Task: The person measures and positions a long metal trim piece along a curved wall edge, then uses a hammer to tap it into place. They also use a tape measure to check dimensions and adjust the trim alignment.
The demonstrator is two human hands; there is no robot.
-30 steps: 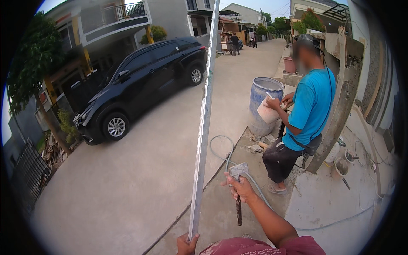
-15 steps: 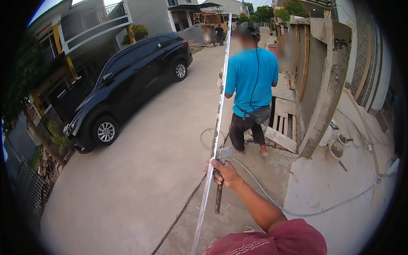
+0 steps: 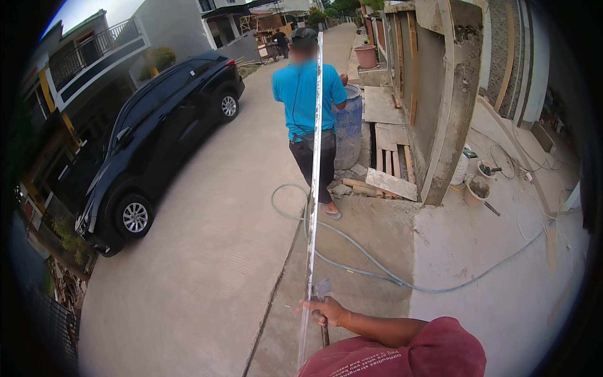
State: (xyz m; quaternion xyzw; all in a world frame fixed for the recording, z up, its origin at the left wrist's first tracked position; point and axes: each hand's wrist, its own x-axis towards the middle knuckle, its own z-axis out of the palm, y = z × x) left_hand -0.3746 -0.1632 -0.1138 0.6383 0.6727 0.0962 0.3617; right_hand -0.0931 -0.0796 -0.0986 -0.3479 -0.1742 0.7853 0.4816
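Note:
My right hand reaches in from the lower right, its fingers closed round a long, thin metal straightedge that stands nearly upright in front of me. In the same grip is a short-handled tool with a flat grey blade above the hand and a dark handle below it. Whether it is a trowel or a hatchet I cannot tell. The bar's lower end runs down beside my maroon shirt. My left hand is out of sight. Beyond the bar, a person in a blue shirt faces away.
A hose loops across the concrete ahead and to the right. A blue barrel, loose planks and an unfinished wall stand at the right, with a mortar bucket nearby. A black car is parked left.
My right hand, with the straightedge and tool, sits lower in view. The person in blue has stepped farther off and left of the bar, and the blue barrel now shows.

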